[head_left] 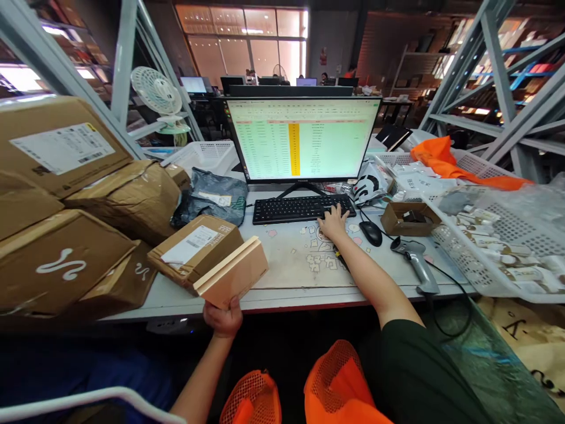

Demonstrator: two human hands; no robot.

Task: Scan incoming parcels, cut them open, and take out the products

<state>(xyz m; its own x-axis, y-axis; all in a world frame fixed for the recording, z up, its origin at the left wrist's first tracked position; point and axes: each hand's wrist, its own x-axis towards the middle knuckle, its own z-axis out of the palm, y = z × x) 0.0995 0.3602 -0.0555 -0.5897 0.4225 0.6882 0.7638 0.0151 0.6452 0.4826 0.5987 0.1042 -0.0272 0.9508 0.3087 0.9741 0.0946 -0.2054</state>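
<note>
My left hand [223,318] grips the lower edge of a small brown cardboard box [236,275], tilted above the desk's front edge. Just behind that box lies a larger carton [198,244] with a white label. My right hand [334,222] rests with fingers spread on the right end of a black keyboard [291,209]. A lit monitor [304,141] behind the keyboard displays a spreadsheet with a yellow column. Right of my hand sit a black mouse [371,233] and a grey barcode scanner [417,265] on its cable.
Several cartons [66,259] are piled at the left, beside a dark plastic parcel [216,194]. On the right stand an open small box [408,219] and a white basket [463,268] of small rolls. Metal posts [126,65] rise on both sides.
</note>
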